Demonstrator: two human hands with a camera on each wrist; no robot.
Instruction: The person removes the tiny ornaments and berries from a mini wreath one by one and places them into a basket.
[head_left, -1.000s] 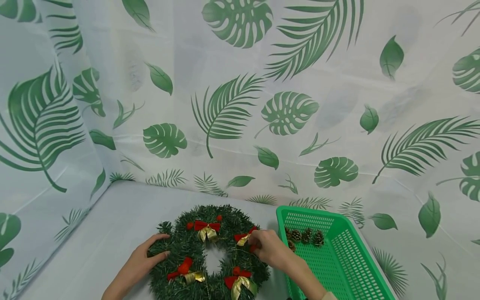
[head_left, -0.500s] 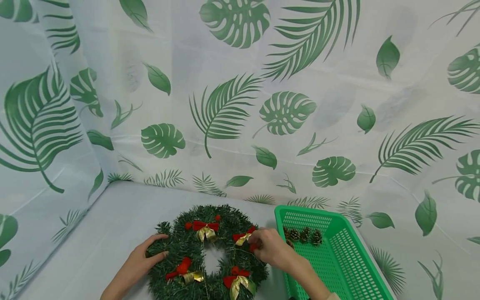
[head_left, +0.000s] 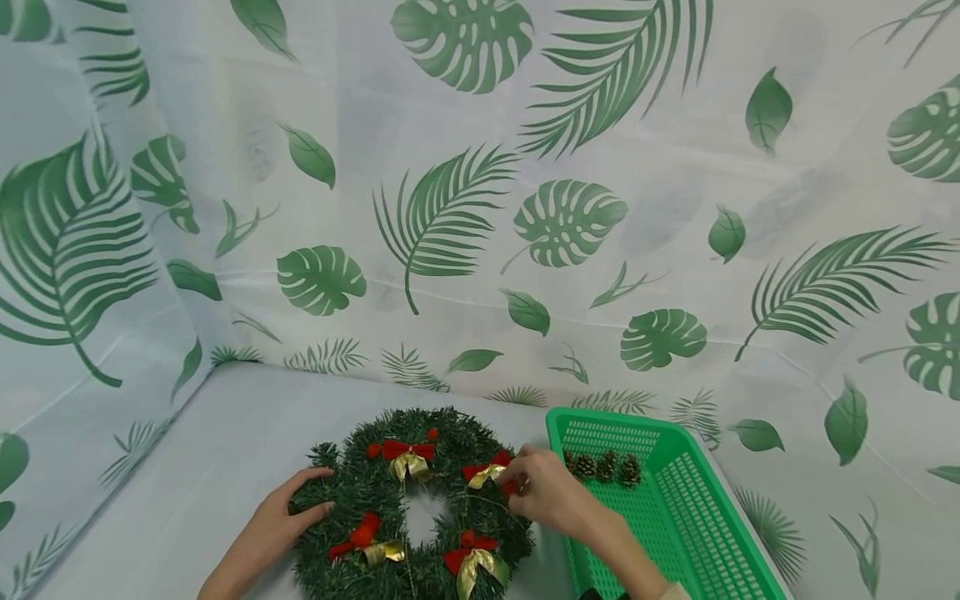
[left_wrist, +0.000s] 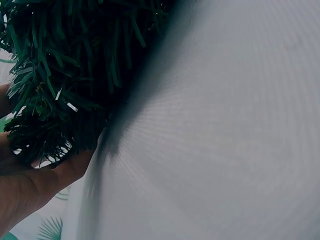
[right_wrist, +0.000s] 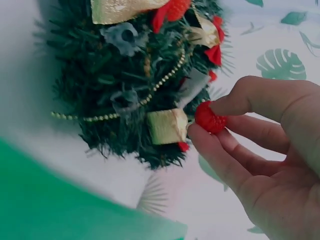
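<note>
A green tinsel wreath (head_left: 352, 483) with red and gold bows lies on the white table. My left hand (head_left: 272, 523) holds its left edge, fingers and thumb apart around the foliage; the left wrist view shows this hand (left_wrist: 35, 185) against the wreath's outer edge. At the wreath's right side, my right hand (head_left: 551, 493) pinches a red berry-like ball (right_wrist: 210, 118) between thumb and fingertips. That ball is right beside the gold loop (right_wrist: 168, 126) of a bow; how it is attached is hidden. A gold bead string (right_wrist: 165, 77) crosses the foliage.
A green plastic basket (head_left: 708, 479) stands to the right of the wreath, partly under my right forearm. Several pine cones (head_left: 628, 472) lie at its far left end. Leaf-printed white curtains (head_left: 450, 333) rise behind and at the left of the table.
My right hand has drawn slightly up and to the right at the right-hand bow. My left hand keeps its hold on the wreath's edge. The head view has shifted a little.
</note>
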